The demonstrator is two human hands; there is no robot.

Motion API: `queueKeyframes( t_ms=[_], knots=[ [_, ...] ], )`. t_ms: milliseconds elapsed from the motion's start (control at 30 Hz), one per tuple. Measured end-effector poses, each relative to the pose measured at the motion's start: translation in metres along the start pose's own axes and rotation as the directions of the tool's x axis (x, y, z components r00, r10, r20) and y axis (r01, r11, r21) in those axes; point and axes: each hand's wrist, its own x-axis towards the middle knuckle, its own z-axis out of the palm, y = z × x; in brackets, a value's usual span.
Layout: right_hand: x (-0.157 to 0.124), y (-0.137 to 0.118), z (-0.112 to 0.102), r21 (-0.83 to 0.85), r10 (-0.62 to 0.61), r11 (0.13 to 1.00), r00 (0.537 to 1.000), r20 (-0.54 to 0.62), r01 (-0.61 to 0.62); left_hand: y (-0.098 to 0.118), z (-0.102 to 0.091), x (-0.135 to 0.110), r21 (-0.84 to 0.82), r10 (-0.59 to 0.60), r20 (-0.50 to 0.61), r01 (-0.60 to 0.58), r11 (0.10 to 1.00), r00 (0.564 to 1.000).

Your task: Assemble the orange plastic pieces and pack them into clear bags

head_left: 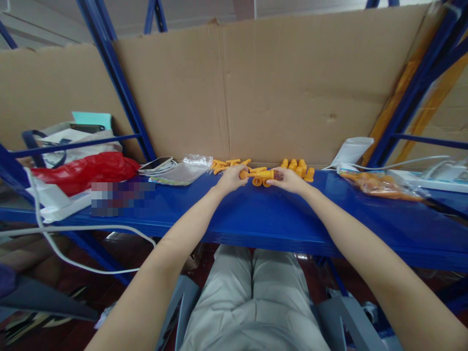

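Observation:
My left hand [231, 180] is closed around a small orange plastic piece with a round end [243, 174]. Opposite it, my right hand [289, 181] grips an orange cup-shaped plastic part [268, 174] lying on its side, its narrower details too small to make out. The two pieces point toward each other, close together. Just below them, round orange part ends [257, 182] face me. Behind my left hand lie several loose orange stick-like pieces [220, 166]. Several orange cup-shaped parts [302, 165] stand grouped behind my right hand.
The blue shelf [256, 214] backs onto a cardboard panel [285, 92]. To the left are a clear plastic bag [186, 171], a phone with a cable [157, 165] and a red bag [91, 168]. A bag of orange parts [382, 185] lies right. Blue posts [119, 80] frame the sides.

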Motion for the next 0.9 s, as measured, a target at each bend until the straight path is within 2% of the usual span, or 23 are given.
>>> queueKeyframes(
  t_ms=[67,200,333,533,733,900],
  knots=[
    [0.001,0.002,-0.001,-0.073,-0.012,0.997,1.000,-0.017,0.011,-0.002,0.000,0.000,0.011,-0.015,-0.015,0.015,1.000,1.000],
    [0.002,0.009,-0.003,-0.189,-0.052,0.981,0.998,0.020,0.055,-0.008,0.000,-0.001,0.068,-0.053,-0.038,0.055,0.996,0.998],
    [0.002,0.013,-0.005,-0.307,-0.063,0.949,0.997,0.042,0.073,-0.017,0.000,0.000,0.102,-0.057,-0.016,0.058,0.993,0.998],
    [0.003,0.017,-0.010,-0.409,0.011,0.912,0.999,-0.038,-0.026,-0.028,0.002,0.000,0.126,-0.084,0.013,0.081,0.989,0.996],
    [0.004,0.022,-0.006,-0.336,0.024,0.942,0.998,0.065,-0.001,-0.022,-0.003,0.000,0.162,-0.155,0.087,0.139,0.977,0.984],
    [0.005,0.023,-0.002,-0.220,0.024,0.975,0.999,0.042,-0.015,-0.017,-0.006,0.000,0.190,-0.179,0.139,0.151,0.970,0.974]
  ],
)
